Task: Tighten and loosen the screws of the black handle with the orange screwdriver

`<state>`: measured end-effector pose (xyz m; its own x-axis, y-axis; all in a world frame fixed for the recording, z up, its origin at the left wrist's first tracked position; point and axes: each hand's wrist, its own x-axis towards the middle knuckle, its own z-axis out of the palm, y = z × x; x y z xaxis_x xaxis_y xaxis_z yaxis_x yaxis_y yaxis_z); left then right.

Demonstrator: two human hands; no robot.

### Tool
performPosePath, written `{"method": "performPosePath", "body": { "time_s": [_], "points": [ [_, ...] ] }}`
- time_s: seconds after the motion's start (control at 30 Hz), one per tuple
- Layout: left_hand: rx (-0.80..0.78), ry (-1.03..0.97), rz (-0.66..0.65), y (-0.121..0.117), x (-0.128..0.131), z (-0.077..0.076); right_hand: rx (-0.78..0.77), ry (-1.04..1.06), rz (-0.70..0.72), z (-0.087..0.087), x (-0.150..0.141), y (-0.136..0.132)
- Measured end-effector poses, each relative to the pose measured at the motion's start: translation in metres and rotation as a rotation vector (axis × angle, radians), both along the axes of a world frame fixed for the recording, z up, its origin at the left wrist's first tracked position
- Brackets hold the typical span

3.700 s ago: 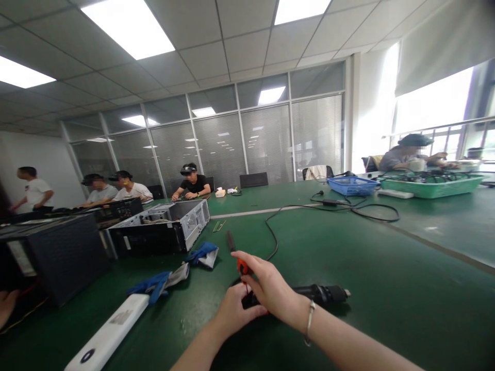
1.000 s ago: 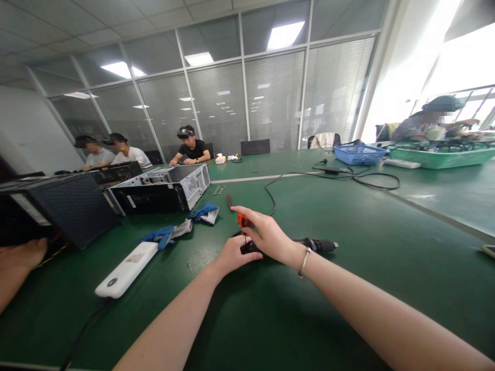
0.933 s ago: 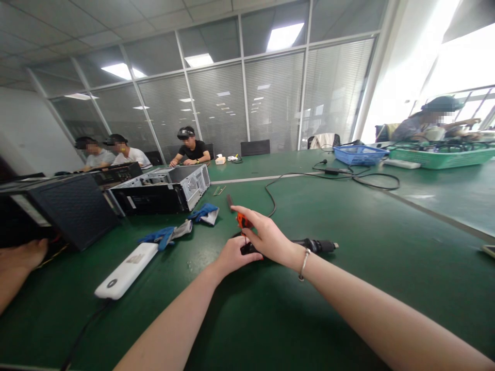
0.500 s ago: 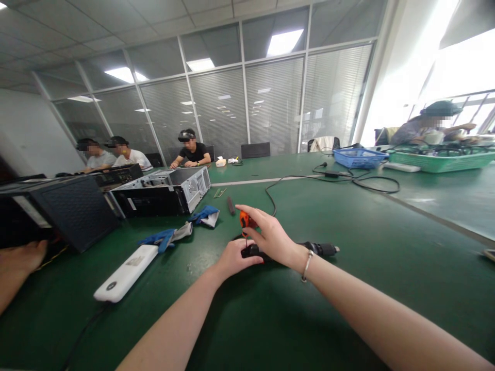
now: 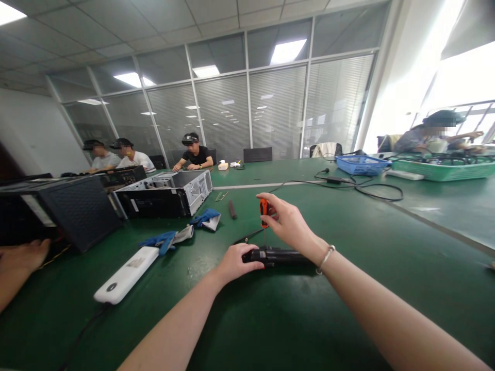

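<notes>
A black cylindrical tool [image 5: 279,255] lies on the green table [image 5: 348,288] in front of me. My left hand [image 5: 235,262] is closed on its left end and holds it down. My right hand [image 5: 288,222] is raised above the tool and pinches a small orange-handled screwdriver [image 5: 264,211] upright, its thin shaft pointing down at the tool. A bracelet sits on my right wrist.
A white power strip [image 5: 122,274] and blue work gloves [image 5: 166,238] lie to the left, beside open computer cases [image 5: 170,193]. Another person's hand [image 5: 21,255] rests at the far left. A black cable [image 5: 359,188], blue basket [image 5: 361,165] and green tray [image 5: 441,169] sit beyond. Several people sit at the far side.
My right hand has lifted and shifted right with the screwdriver, which now stands higher above the black tool. The left hand keeps its hold on the tool.
</notes>
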<state>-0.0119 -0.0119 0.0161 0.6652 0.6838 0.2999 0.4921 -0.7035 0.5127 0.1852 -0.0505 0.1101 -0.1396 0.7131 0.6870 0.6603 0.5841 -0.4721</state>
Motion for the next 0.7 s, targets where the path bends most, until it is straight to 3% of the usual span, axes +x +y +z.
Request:
{"method": "performPosePath", "body": {
  "time_s": [0.33, 0.53, 0.7],
  "points": [
    [0.000, 0.051, 0.011, -0.001, 0.001, 0.003, -0.081, -0.084, 0.002, -0.011, -0.005, 0.004],
    [0.012, 0.038, 0.005, 0.000, 0.001, 0.001, -0.096, -0.180, -0.123, -0.013, -0.005, 0.003],
    [0.016, 0.048, -0.001, 0.000, 0.000, 0.002, -0.175, -0.113, 0.008, -0.011, -0.005, 0.004]
  ]
}}
